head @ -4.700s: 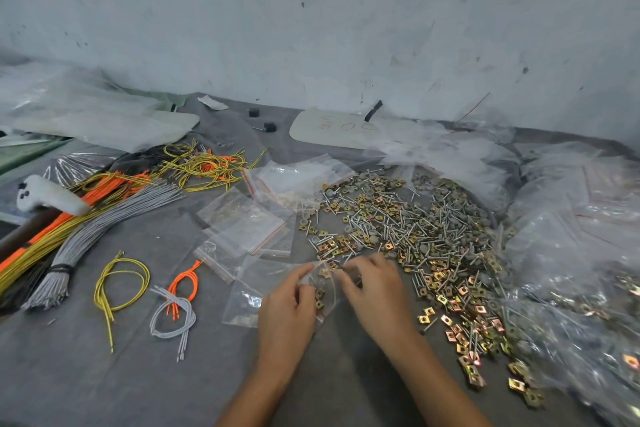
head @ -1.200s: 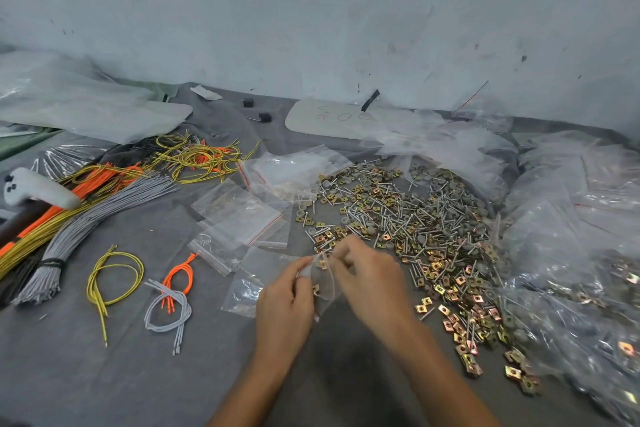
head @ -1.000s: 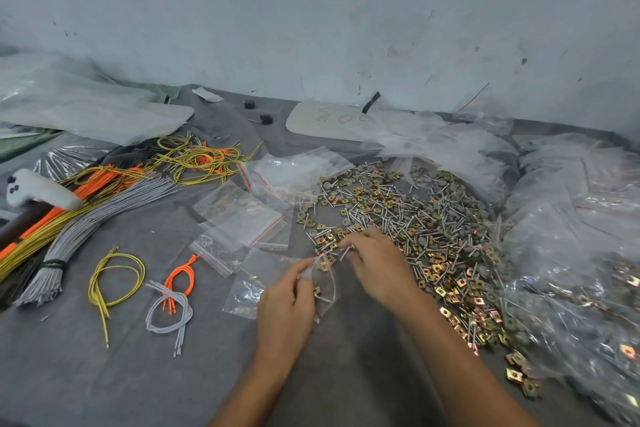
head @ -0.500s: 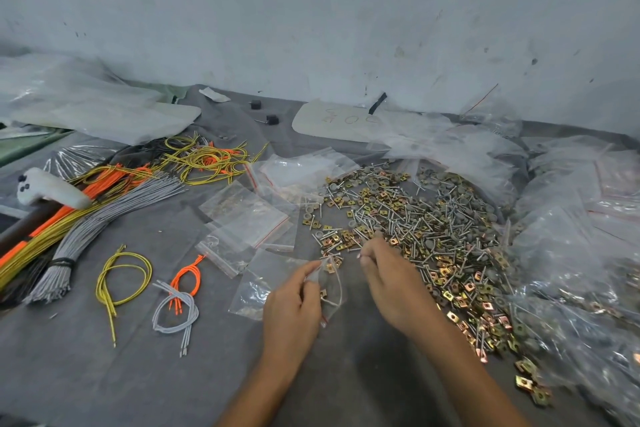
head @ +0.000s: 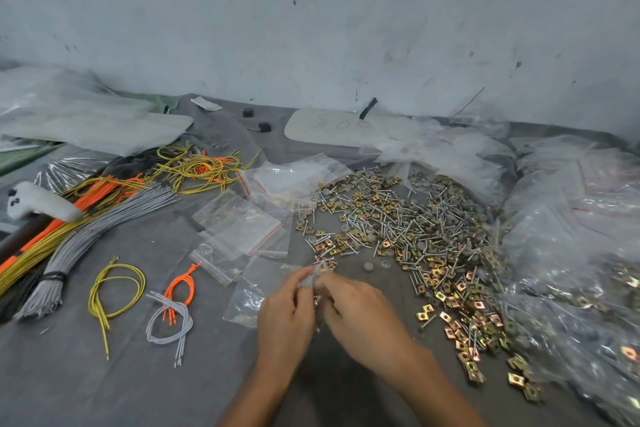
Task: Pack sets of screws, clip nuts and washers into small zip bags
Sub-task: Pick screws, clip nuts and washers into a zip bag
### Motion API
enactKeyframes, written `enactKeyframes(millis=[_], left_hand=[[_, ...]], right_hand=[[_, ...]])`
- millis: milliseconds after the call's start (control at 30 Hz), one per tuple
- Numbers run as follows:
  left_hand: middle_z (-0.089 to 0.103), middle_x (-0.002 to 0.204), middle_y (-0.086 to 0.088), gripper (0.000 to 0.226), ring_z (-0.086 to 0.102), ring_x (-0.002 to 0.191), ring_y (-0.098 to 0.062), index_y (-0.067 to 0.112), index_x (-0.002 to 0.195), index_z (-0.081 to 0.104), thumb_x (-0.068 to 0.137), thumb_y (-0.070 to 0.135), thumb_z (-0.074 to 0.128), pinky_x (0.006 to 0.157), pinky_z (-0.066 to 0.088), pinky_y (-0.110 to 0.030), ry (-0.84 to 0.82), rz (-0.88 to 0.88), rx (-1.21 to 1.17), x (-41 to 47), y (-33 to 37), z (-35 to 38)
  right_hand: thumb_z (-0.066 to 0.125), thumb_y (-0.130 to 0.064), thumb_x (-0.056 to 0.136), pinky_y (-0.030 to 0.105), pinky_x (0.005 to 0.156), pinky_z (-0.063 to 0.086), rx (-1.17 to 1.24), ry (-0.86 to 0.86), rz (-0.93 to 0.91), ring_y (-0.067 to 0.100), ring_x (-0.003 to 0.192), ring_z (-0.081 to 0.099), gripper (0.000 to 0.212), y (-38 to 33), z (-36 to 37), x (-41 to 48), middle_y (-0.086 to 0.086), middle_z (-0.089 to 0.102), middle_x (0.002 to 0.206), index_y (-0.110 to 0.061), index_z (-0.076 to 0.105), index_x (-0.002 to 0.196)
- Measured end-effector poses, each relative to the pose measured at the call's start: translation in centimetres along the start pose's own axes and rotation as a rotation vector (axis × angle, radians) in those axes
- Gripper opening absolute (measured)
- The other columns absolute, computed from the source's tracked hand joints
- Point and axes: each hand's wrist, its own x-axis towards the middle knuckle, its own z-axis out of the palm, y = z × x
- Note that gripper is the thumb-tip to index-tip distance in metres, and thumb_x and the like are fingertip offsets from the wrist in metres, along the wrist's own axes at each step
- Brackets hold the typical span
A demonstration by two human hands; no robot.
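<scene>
My left hand (head: 285, 317) pinches a small clear zip bag (head: 313, 279) by its mouth, just above the grey cloth. My right hand (head: 360, 314) is against the bag's mouth, fingers curled at it; what they hold is hidden and blurred. Behind and to the right spreads a loose pile of screws, gold clip nuts and grey washers (head: 408, 232). Empty zip bags (head: 242, 229) lie just left of the pile, one more (head: 247, 300) under my left hand.
Bundles of grey, orange and yellow wires (head: 86, 218) fill the left side, with small loops (head: 114, 291) nearer me. A white controller (head: 34, 203) lies far left. Filled plastic bags (head: 571, 253) heap up at the right. A wall closes the back.
My right hand came back from the pile of hardware to the bag's mouth. My left hand kept its hold on the bag.
</scene>
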Motion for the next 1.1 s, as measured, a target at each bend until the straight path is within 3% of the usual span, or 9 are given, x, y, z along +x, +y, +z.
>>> enactKeyframes(millis=[133,333,433,533,667,767,833,900,1100], left_hand=[[0.075,0.09,0.013,0.045,0.066,0.081,-0.001,0.031,0.117,0.071,0.084,0.031,0.04,0.077,0.054,-0.033,0.006,-0.006,-0.011,-0.1,0.2,0.0],[0.073,0.075,0.008,0.044,0.066,0.067,-0.01,0.032,0.117,0.072,0.084,0.032,0.042,0.069,0.055,-0.037,0.016,-0.014,-0.047,-0.1,0.1,0.0],[0.071,0.071,0.013,0.043,0.064,0.064,-0.004,0.034,0.114,0.073,0.083,0.032,0.043,0.067,0.055,-0.035,0.007,-0.018,-0.061,0.0,0.1,0.0],[0.07,0.069,0.016,0.041,0.061,0.059,-0.003,0.037,0.112,0.072,0.083,0.033,0.043,0.058,0.051,-0.03,0.005,-0.019,-0.062,0.0,0.0,0.0],[0.07,0.068,0.015,0.042,0.061,0.056,-0.004,0.037,0.113,0.072,0.083,0.032,0.043,0.058,0.052,-0.032,-0.005,-0.032,-0.083,0.0,0.0,0.1],[0.069,0.065,0.01,0.042,0.065,0.056,-0.011,0.037,0.114,0.071,0.083,0.03,0.043,0.064,0.056,-0.041,-0.012,-0.053,-0.11,0.0,-0.1,0.2],[0.069,0.065,0.01,0.041,0.065,0.056,-0.011,0.04,0.113,0.07,0.083,0.03,0.043,0.065,0.056,-0.042,-0.016,-0.055,-0.115,-0.1,-0.2,0.3],[0.069,0.065,0.01,0.041,0.065,0.054,-0.011,0.042,0.112,0.07,0.084,0.03,0.043,0.063,0.056,-0.04,-0.017,-0.049,-0.118,0.0,-0.3,0.3],[0.068,0.063,0.009,0.042,0.065,0.053,-0.012,0.036,0.114,0.071,0.084,0.029,0.043,0.062,0.056,-0.038,-0.015,-0.055,-0.122,0.1,-0.4,0.3]], right_hand=[[0.054,-0.034,0.096,0.042,0.071,0.05,-0.03,-0.007,0.056,0.033,0.095,0.064,0.019,0.4,-0.3,0.5,-0.001,0.07,0.097,-0.031,0.035,0.1],[0.059,-0.037,0.096,0.035,0.066,0.048,0.004,0.172,0.154,0.006,0.069,0.055,0.014,3.6,-2.2,1.0,-0.015,0.056,0.072,-0.03,0.05,0.088],[0.059,-0.033,0.097,0.033,0.068,0.051,-0.078,0.184,0.252,0.001,0.072,0.055,0.013,6.2,-3.4,2.4,-0.016,0.056,0.08,-0.031,0.055,0.084],[0.057,-0.034,0.098,0.035,0.072,0.051,-0.136,0.165,0.335,0.008,0.076,0.058,0.014,8.1,-4.6,4.8,-0.013,0.056,0.088,-0.031,0.058,0.085],[0.055,-0.029,0.098,0.035,0.068,0.054,-0.196,0.125,0.369,0.008,0.066,0.062,0.017,8.9,-5.2,7.9,-0.013,0.063,0.081,-0.03,0.06,0.082],[0.053,-0.024,0.097,0.037,0.074,0.054,-0.259,0.07,0.375,0.017,0.079,0.063,0.016,9.2,-5.0,9.8,-0.008,0.067,0.089,-0.027,0.06,0.083],[0.056,-0.031,0.097,0.037,0.077,0.053,-0.295,-0.008,0.382,0.023,0.089,0.063,0.011,9.3,-4.7,10.5,-0.002,0.067,0.096,-0.024,0.062,0.093],[0.056,-0.036,0.097,0.037,0.077,0.051,-0.332,-0.042,0.387,0.026,0.092,0.062,0.017,9.6,-4.2,11.0,0.002,0.066,0.098,-0.02,0.062,0.098],[0.053,-0.024,0.098,0.038,0.079,0.052,-0.449,-0.086,0.356,0.028,0.097,0.062,0.013,9.8,-3.8,12.0,0.006,0.066,0.107,-0.017,0.061,0.106]])
